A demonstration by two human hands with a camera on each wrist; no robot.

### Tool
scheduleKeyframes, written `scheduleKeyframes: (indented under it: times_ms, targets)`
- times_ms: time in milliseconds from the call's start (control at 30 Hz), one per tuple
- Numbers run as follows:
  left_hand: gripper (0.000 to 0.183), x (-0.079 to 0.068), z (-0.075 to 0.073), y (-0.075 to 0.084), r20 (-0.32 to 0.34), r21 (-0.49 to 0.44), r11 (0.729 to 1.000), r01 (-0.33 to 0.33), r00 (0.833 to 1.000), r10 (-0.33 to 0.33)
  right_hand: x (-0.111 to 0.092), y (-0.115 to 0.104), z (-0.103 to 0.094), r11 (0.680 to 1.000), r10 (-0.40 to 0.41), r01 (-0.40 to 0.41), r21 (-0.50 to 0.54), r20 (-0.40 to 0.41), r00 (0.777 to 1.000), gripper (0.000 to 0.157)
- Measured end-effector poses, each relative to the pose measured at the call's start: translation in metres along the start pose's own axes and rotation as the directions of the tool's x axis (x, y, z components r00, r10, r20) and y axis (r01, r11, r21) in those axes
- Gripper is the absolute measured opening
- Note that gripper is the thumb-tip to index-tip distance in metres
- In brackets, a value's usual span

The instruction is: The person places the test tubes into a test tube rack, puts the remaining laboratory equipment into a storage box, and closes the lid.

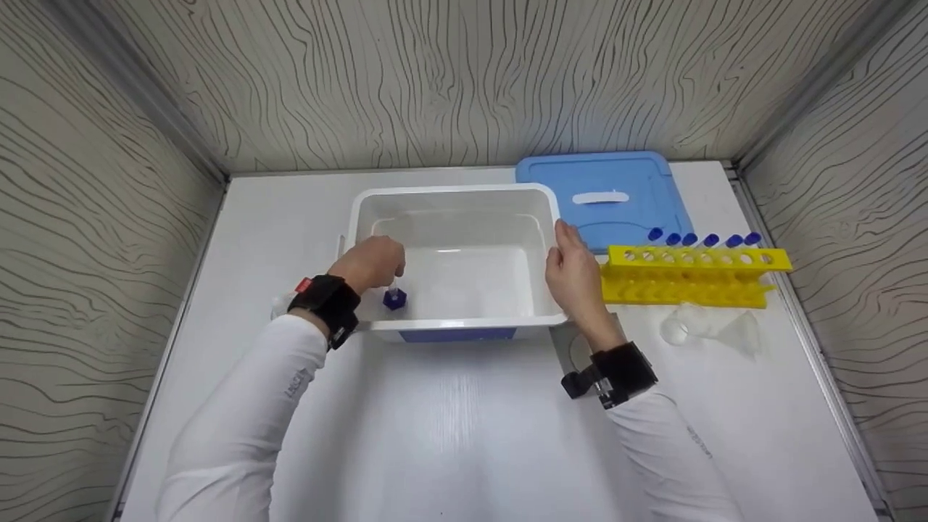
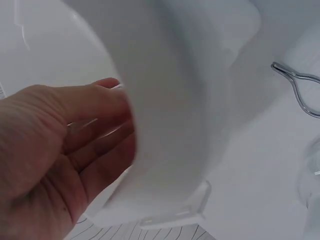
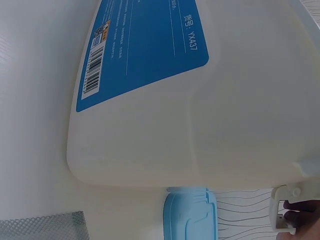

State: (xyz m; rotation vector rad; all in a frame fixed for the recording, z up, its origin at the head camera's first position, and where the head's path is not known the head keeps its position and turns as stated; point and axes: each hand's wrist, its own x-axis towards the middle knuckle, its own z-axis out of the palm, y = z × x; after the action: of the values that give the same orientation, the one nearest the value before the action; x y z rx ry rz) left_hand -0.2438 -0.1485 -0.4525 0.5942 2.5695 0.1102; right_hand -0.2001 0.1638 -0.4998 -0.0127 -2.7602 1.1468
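My left hand point(image 1: 373, 262) reaches over the near left corner of a white plastic storage bin point(image 1: 449, 324). Its fingers pinch the clear stem of a small glass piece with a purple hexagonal base point(image 1: 395, 299), possibly a measuring cylinder, low inside the bin. The left wrist view shows the fingers curled around clear glass, partly hidden by the bin's wall point(image 2: 165, 110). My right hand point(image 1: 576, 279) holds the bin's right side at the rim. In the right wrist view, its fingers point(image 3: 300, 212) hook through the bin's white side handle point(image 3: 280, 210).
A blue lid point(image 1: 602, 174) lies behind on the right. In front of it stands a yellow rack point(image 1: 685, 293) with several blue-capped tubes. A round flask point(image 1: 676, 332), a funnel point(image 1: 738, 333) and wire gauze point(image 1: 565, 348) lie nearer. Metal tongs point(image 2: 295, 90) lie left of the bin.
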Motion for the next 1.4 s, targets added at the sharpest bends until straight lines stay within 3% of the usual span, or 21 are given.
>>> scheduleKeyframes:
  times_ms: [300, 467, 767, 1133, 1267, 1400]
  targets:
    - [0.019, -0.006, 0.011, 0.008, 0.007, 0.112, 0.993, -0.045, 0.999, 0.045, -0.001, 0.0, 0.001, 1.0, -0.004, 0.004, 0.004, -0.008, 1.0, 0.05]
    - [0.02, -0.01, 0.013, 0.013, 0.031, 0.128, 0.991, -0.031, 0.999, 0.027, -0.001, 0.001, 0.0, 1.0, 0.004, -0.004, 0.006, -0.005, 1.0, 0.05]
    - [0.032, -0.014, 0.007, 0.014, 0.107, 0.021, 1.0, 0.007, 0.994, -0.009, -0.002, 0.001, 0.001, 1.0, -0.005, 0.005, 0.018, -0.006, 1.0, 0.05]
    - [0.027, -0.018, 0.007, 0.009, 0.11, -0.043, 0.999, 0.029, 0.994, -0.024, -0.001, 0.001, 0.0, 1.0, -0.002, 0.002, 0.01, -0.005, 1.0, 0.05]
    - [0.033, -0.023, 0.003, 0.005, 0.07, -0.133, 0.991, 0.027, 0.997, -0.018, -0.001, 0.0, 0.0, 1.0, 0.006, -0.006, 0.001, 0.002, 1.0, 0.05]
    - [0.035, -0.031, -0.005, -0.003, -0.021, -0.23, 0.973, -0.002, 1.0, -0.003, -0.001, -0.001, -0.001, 1.0, 0.017, -0.017, 0.0, 0.008, 1.0, 0.05]
